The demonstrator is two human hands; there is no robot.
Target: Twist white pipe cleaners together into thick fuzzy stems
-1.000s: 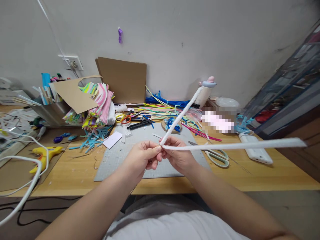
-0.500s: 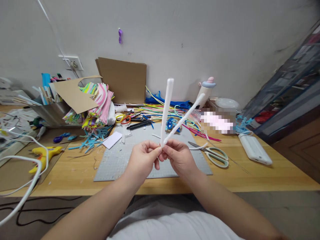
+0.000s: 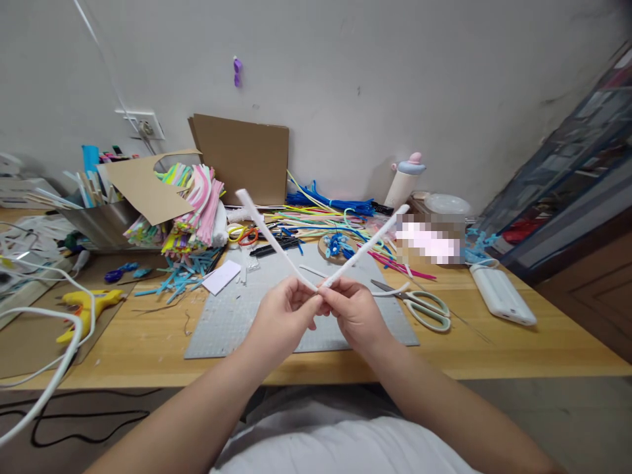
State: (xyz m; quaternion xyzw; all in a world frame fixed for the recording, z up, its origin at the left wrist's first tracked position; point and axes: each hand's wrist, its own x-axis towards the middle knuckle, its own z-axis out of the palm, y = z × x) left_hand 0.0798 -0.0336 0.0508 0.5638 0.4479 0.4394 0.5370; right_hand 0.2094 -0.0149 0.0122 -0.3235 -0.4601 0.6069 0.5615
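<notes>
My left hand and my right hand meet in front of me above a grey cutting mat. Both pinch white pipe cleaners where these cross at my fingertips. One white pipe cleaner slants up to the left. The other white pipe cleaner slants up to the right. Together they form a V. Fingers of both hands are closed on the joint.
Mint-handled scissors lie right of the mat, a white rectangular case beyond them. Piles of coloured pipe cleaners and cardboard fill the back. A yellow glue gun and white cables sit left. A bottle stands by the wall.
One white pipe cleaner has swung from pointing far right, through upright, to slanting up-left. The other stayed slanting up-right and dropped a little. Both hands stayed pinched at the joint.
</notes>
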